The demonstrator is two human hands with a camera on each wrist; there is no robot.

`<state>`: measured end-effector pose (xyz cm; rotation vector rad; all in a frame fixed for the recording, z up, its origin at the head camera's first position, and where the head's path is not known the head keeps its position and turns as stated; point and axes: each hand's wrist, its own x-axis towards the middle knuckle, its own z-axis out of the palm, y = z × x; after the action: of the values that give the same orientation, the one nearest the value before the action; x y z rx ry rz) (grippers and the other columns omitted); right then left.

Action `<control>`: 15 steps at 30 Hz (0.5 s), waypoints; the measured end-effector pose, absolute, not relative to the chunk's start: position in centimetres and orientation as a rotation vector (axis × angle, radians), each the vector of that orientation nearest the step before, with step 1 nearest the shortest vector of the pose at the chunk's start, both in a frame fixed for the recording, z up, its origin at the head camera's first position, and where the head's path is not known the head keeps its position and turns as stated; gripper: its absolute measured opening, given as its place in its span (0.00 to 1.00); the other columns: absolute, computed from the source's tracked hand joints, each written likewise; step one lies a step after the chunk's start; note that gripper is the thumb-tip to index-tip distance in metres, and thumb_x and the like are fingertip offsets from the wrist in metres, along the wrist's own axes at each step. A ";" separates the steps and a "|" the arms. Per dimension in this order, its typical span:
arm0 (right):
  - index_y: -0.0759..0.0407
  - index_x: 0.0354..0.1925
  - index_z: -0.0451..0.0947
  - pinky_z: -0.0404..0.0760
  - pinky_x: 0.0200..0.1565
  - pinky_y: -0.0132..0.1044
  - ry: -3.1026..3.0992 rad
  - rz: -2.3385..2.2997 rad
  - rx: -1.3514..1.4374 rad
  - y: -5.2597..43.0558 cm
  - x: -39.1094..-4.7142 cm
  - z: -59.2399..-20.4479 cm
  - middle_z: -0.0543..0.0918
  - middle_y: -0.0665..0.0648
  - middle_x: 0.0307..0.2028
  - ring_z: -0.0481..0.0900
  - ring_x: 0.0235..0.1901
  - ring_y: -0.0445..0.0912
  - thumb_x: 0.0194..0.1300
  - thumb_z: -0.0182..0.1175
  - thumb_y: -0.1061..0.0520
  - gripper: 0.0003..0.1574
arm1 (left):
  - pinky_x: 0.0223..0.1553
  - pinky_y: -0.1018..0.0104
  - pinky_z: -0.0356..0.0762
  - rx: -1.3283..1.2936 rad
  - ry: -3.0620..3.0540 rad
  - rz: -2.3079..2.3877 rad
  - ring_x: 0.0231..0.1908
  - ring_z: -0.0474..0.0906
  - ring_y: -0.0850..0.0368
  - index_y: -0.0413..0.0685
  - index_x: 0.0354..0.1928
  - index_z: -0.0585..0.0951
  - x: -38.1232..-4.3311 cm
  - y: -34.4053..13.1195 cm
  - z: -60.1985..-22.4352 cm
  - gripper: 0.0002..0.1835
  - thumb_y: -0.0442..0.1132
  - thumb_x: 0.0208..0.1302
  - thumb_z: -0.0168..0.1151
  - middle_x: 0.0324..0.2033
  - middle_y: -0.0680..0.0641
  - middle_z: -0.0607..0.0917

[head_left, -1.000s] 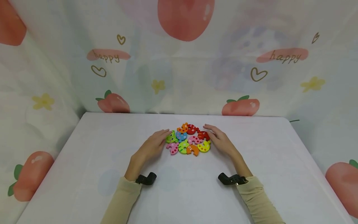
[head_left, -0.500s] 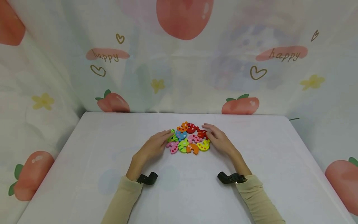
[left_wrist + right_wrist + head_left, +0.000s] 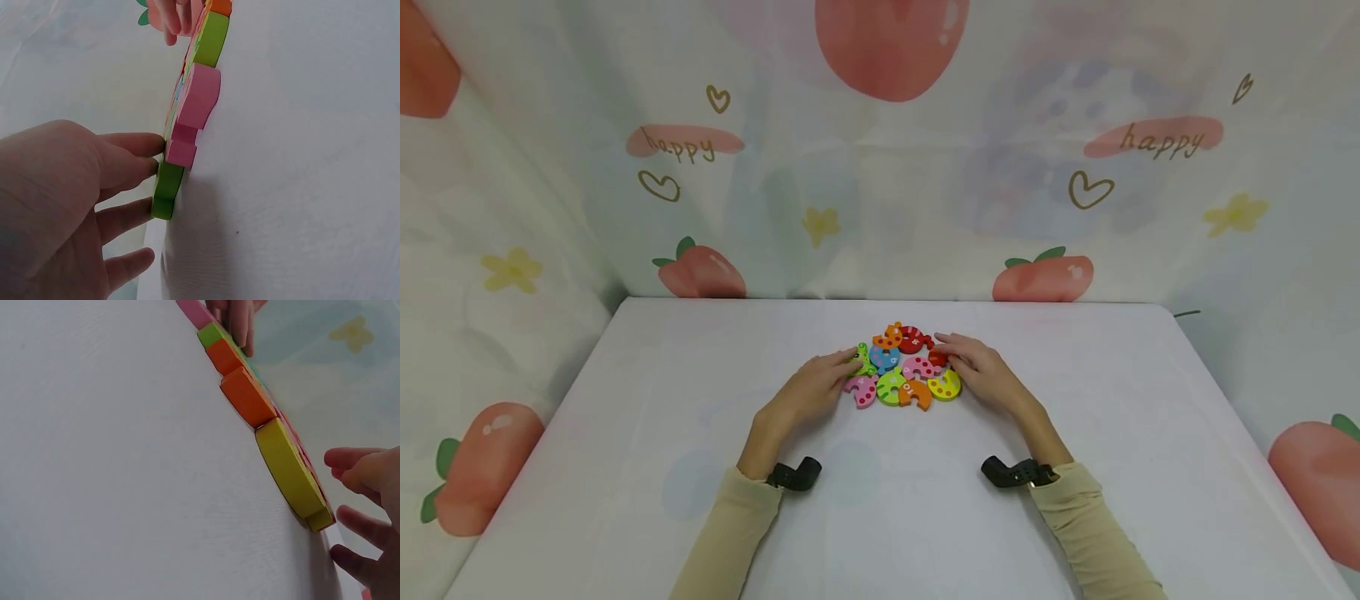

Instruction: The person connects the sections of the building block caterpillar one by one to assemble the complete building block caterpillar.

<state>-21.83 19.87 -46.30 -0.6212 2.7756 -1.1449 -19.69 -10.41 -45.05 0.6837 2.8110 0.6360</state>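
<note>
Nearest, two tan sleeves (image 3: 726,533) are extending over the white surface (image 3: 880,525), a black wrist device (image 3: 796,475) jutting inward at each cuff. Taking the blue piece (image 3: 884,357) as landmark, the left hand (image 3: 811,387) is lying to its left and the right hand (image 3: 981,371) farther off to its right. The left hand's grip is staying apart, fingers extending separately; the right hand's grip is likewise parting its fingers.

Flat animal-shaped pieces are crowding around the landmark. Nearer than it, the green striped piece (image 3: 891,388) is sitting close, with the dotted pink piece (image 3: 861,390) to the near left, the near orange piece (image 3: 915,394) to the near right and the yellow piece (image 3: 944,385) farther right. Directly left, the lime piece (image 3: 865,358) is lying at the left fingertips, which are covering its outer side. Rightward, the middle pink piece (image 3: 919,367) is coming before the right red piece (image 3: 937,357); the right fingers are partly hiding that one, contact being unclear. Just beyond the landmark, the far orange piece (image 3: 888,337) is adjoining the far red piece (image 3: 912,339).

Farthest, a printed cloth (image 3: 880,208) is hanging behind the landmark.
</note>
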 end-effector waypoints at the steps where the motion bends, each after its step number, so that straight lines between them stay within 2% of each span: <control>1: 0.59 0.60 0.76 0.62 0.69 0.58 2.781 -1.128 -0.641 19.9 -21.8 -46.3 0.72 0.60 0.67 0.63 0.71 0.60 0.72 0.49 0.64 0.21 | 0.73 0.49 0.57 0.670 2.805 0.616 0.73 0.60 0.50 0.54 0.68 0.71 -19.7 -10.5 -45.0 0.22 0.39 0.75 0.47 0.73 0.53 0.64; 5: 0.58 0.58 0.78 0.63 0.69 0.58 2.787 -1.066 -0.671 20.1 -21.9 -46.4 0.75 0.58 0.65 0.65 0.69 0.59 0.72 0.49 0.64 0.20 | 0.71 0.49 0.61 0.584 2.805 0.533 0.72 0.61 0.48 0.58 0.69 0.70 -19.7 -10.8 -44.6 0.23 0.38 0.74 0.48 0.74 0.56 0.62; 8: 0.58 0.58 0.78 0.63 0.69 0.58 2.775 -1.022 -0.654 20.2 -21.9 -46.3 0.75 0.58 0.65 0.66 0.69 0.58 0.72 0.49 0.64 0.20 | 0.70 0.47 0.63 0.506 2.809 0.519 0.72 0.61 0.47 0.58 0.68 0.70 -19.7 -11.3 -44.4 0.24 0.34 0.72 0.50 0.73 0.54 0.63; 15: 0.55 0.60 0.78 0.65 0.68 0.57 2.803 -0.896 -0.626 20.5 -21.8 -46.1 0.74 0.57 0.66 0.67 0.69 0.58 0.72 0.50 0.64 0.22 | 0.71 0.49 0.62 0.412 2.843 0.604 0.71 0.62 0.44 0.50 0.66 0.73 -19.8 -12.4 -44.0 0.24 0.28 0.69 0.53 0.71 0.43 0.67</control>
<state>-21.82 20.51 -46.07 -0.6258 2.8032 -0.8962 -19.81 -12.45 -44.03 0.4124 2.8425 0.6036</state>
